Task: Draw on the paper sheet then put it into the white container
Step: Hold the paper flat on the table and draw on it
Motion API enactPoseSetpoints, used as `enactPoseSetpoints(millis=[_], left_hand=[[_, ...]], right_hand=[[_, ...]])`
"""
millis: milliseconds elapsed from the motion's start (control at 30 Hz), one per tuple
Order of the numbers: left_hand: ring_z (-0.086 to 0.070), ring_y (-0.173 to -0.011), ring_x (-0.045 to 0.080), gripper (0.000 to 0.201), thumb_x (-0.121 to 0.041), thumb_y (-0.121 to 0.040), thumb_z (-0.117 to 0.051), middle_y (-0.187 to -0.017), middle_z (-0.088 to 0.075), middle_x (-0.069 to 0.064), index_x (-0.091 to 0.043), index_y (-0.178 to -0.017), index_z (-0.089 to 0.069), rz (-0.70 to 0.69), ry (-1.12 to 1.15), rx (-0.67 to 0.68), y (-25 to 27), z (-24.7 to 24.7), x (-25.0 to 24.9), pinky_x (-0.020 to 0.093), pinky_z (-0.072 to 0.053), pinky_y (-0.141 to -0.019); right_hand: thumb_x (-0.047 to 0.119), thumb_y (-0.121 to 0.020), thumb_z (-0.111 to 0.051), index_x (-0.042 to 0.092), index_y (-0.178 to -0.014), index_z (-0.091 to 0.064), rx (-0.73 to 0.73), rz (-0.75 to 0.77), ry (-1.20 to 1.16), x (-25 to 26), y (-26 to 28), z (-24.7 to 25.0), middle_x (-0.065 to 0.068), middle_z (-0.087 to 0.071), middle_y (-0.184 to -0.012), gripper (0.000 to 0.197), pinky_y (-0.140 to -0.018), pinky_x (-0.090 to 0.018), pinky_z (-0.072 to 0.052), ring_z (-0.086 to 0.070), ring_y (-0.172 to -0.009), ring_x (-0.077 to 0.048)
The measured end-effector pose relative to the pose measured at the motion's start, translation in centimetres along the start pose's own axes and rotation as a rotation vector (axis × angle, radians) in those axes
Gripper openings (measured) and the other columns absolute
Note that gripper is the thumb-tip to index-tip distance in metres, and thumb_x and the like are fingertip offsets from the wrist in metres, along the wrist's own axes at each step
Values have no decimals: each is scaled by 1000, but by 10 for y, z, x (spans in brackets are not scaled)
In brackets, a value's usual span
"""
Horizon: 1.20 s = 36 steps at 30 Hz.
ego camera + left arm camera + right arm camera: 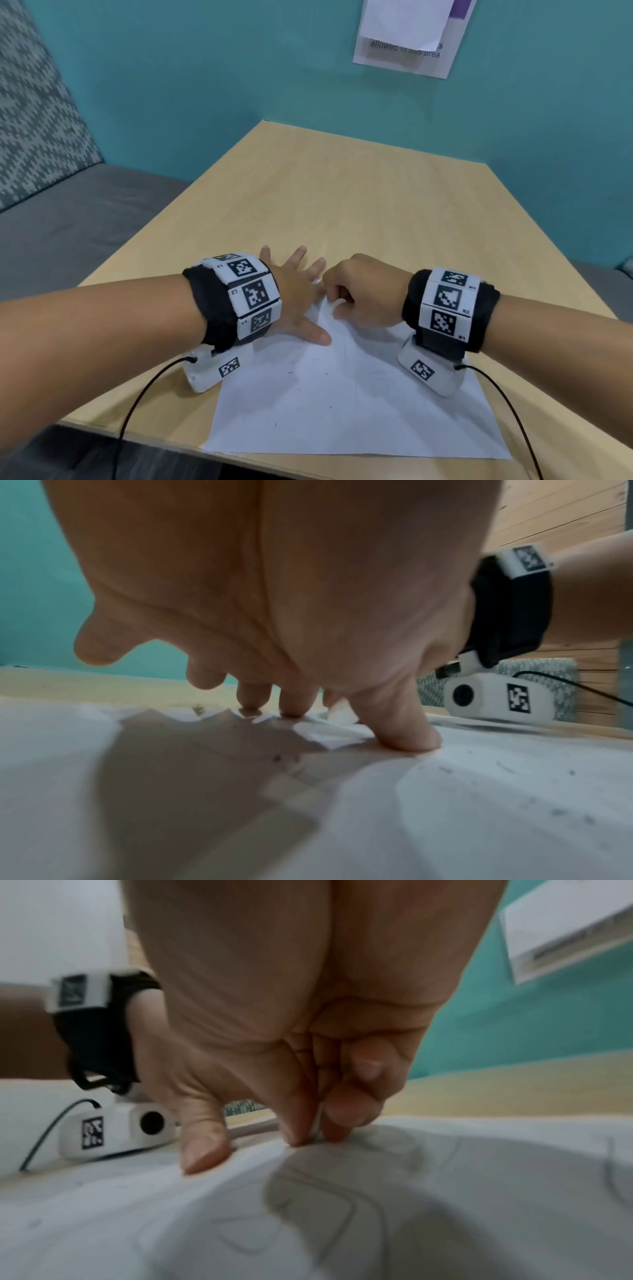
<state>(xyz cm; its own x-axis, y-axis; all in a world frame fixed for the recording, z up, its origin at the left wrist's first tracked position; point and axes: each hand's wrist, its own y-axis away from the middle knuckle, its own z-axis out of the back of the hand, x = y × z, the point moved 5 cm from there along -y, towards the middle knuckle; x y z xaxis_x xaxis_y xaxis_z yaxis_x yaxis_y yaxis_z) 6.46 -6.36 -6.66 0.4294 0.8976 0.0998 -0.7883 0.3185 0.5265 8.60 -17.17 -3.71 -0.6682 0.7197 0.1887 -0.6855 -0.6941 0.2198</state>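
A white paper sheet (342, 404) with faint pencil marks lies at the near edge of the wooden table. My left hand (301, 291) lies flat on its far left corner, fingers spread, thumb tip (407, 737) pressing the paper (445, 818). My right hand (356, 291) is curled just right of it and pinches a small white piece (334, 305) between thumb and fingers, its tip down on the sheet (137, 1218). In the right wrist view that piece (317, 1123) shows as a thin pale strip; what it is I cannot tell. No white container is in view.
The light wooden table (342, 192) runs back to a teal wall bearing a printed notice (411, 37). A grey bench seat (85, 219) with a patterned cushion (34, 120) stands to the left. Black cables (137, 394) trail from both wrist cameras over the table's near edge.
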Motion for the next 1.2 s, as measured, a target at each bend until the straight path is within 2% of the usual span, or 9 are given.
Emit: enactPoseSetpoints(millis=[167,267,333,467,600,767,933,1100,1200], left_hand=[[27,-148,30,103,-82,-83,-36,-163,26,-5,-35,-154,21,6,-21,-11,-3,-2,0,76,0,-109],[30,-147,31,95,-80,-85,-38,-163,27,-4,-36,-157,6,14,-3,9,3,0,-1,75,2,-110],[31,-147,30,91,-78,-87,-38,-162,28,-3,-36,-158,0,13,17,9,5,1,-1,74,3,-110],[28,-148,31,102,-83,-83,-36,-163,26,-3,-36,-155,18,6,-9,-20,0,-1,1,76,0,-109],[30,-147,32,96,-80,-84,-38,-163,27,-2,-37,-156,9,2,20,0,3,0,0,75,3,-109],[29,-148,30,103,-84,-82,-36,-163,27,-4,-36,-154,20,14,-8,-6,-1,-2,2,75,0,-110],[31,-146,30,103,-83,-82,-37,-162,29,-4,-37,-154,20,4,6,8,-1,-2,3,75,3,-109],[30,-147,29,104,-85,-82,-34,-162,28,-5,-35,-154,21,24,-20,14,-2,-3,3,74,1,-110],[30,-147,29,104,-84,-82,-36,-162,29,-4,-33,-155,18,19,-9,11,0,0,3,74,3,-111]], right_hand=[[16,-80,-66,15,-78,-61,-71,-98,21,-20,-9,17,5,-54,-68,6,-61,-27,-40,-54,-70,-20],[15,-80,-66,13,-79,-61,-9,6,14,1,1,3,2,-58,-69,5,-62,-31,-46,-56,-68,-20],[16,-80,-67,17,-76,-57,30,43,1,8,6,-3,3,-56,-67,11,-62,-32,-47,-54,-65,-19],[16,-79,-67,20,-73,-55,-74,-73,5,-21,-4,13,10,-50,-64,14,-62,-28,-39,-48,-61,-12],[17,-80,-67,15,-82,-63,13,56,-13,5,9,-6,5,-56,-67,6,-61,-30,-46,-51,-61,-13],[15,-79,-65,16,-77,-60,-79,-83,12,-26,0,15,10,-50,-64,6,-61,-28,-39,-50,-64,-16],[16,-81,-65,19,-77,-57,4,40,-13,-1,13,-4,7,-54,-64,9,-59,-26,-41,-50,-61,-13],[16,-80,-65,18,-76,-59,-90,-129,22,-46,2,15,10,-50,-66,8,-58,-25,-36,-50,-69,-17],[15,-80,-64,18,-75,-58,-91,-155,15,-53,2,12,9,-51,-67,9,-59,-26,-38,-51,-70,-18]])
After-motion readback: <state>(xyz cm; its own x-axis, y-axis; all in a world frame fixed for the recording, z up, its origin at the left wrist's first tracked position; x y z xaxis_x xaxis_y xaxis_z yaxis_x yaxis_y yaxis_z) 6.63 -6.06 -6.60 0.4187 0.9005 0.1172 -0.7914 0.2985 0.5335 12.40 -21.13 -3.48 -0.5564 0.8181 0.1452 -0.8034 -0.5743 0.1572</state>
